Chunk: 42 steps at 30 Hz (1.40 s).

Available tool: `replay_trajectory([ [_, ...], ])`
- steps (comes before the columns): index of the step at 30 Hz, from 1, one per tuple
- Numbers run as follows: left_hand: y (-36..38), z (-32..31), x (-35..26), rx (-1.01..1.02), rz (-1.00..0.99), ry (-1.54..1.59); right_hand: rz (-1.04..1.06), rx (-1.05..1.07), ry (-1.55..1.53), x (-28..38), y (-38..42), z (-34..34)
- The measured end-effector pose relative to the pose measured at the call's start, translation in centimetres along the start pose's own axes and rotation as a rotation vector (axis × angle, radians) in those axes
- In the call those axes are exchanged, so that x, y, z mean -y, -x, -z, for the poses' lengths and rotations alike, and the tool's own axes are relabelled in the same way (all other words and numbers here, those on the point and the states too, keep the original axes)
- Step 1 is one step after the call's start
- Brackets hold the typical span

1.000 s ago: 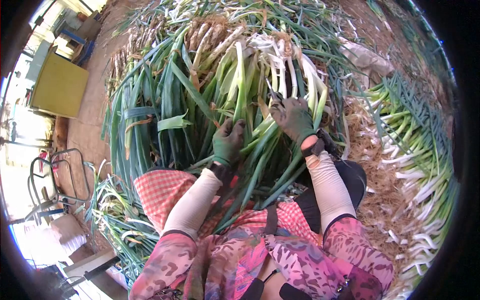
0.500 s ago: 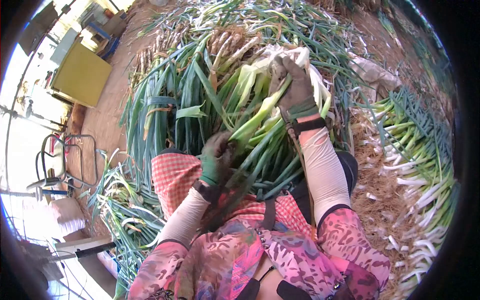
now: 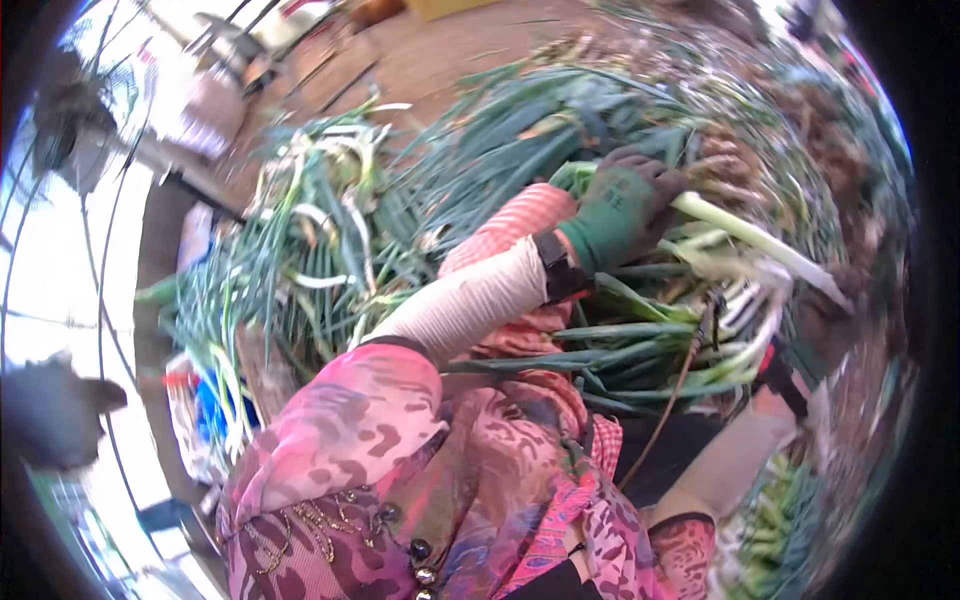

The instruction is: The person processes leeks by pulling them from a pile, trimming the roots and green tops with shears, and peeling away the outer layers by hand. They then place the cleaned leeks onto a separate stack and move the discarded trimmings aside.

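Note:
A green onion (image 3: pixel 755 238) with a long white stalk slants down to the right between my two hands. My left hand (image 3: pixel 630 205), in a dark glove with a green cuff, is closed around its green part. At the white end, my right hand (image 3: pixel 832 318) is gloved too and blurred, its fingers seemingly closed on the tip. Below the stalk, a bunch of green onions (image 3: pixel 640 355) lies across my lap, white ends to the right. A thin brown cord (image 3: pixel 665 420) hangs over that bunch.
A heap of untrimmed green onions (image 3: pixel 520 135) spreads beyond my hands. Loose leaves and stalks (image 3: pixel 310 230) are piled at the left. More green onions (image 3: pixel 775 510) lie at the lower right. Bare brown ground (image 3: pixel 430 55) shows at the top.
The view has swung to the left. My hands have moved apart along the green onion, the right one now at its white end, away from the bunch.

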State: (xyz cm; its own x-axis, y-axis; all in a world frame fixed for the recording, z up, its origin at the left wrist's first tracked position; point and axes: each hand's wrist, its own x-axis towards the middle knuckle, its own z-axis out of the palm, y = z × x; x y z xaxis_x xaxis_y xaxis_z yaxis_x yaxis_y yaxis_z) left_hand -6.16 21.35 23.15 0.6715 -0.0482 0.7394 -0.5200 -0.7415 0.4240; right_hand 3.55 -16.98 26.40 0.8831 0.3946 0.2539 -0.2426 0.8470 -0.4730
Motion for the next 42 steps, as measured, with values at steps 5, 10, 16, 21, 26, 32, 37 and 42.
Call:
replay_trajectory([
  [5,2.4,12.1,3.8,-0.535,0.252,0.12,0.231,-0.016,-0.057,4.9,1.7,7.4],
  [10,9.2,29.7,6.0,-0.839,0.124,0.019,0.234,-0.622,0.489,1.0,3.9,14.5],
  [16,16.3,49.2,-2.7,-0.656,0.346,-1.005,-0.081,-1.154,0.441,-7.4,4.5,14.8],
  [21,24.1,60.2,-3.8,-0.49,0.335,-2.146,-0.319,-0.86,0.592,-6.6,6.3,19.4],
  [26,44.1,71.8,-3.1,-0.925,0.751,-1.712,-0.412,-0.776,0.747,-6.3,7.7,22.3],
  [32,50.9,70.6,-3.9,-2.06,0.627,-0.765,-0.398,-0.82,0.763,-8.0,8.7,18.4],
  [37,48.3,78.0,-5.8,-1.546,-1.563,1.921,-0.512,-0.694,0.762,-6.7,9.2,19.8],
  [42,47.9,80.2,-6.4,1.836,-2.149,2.51,-0.421,-0.798,0.786,-6.9,10.5,18.3],
])
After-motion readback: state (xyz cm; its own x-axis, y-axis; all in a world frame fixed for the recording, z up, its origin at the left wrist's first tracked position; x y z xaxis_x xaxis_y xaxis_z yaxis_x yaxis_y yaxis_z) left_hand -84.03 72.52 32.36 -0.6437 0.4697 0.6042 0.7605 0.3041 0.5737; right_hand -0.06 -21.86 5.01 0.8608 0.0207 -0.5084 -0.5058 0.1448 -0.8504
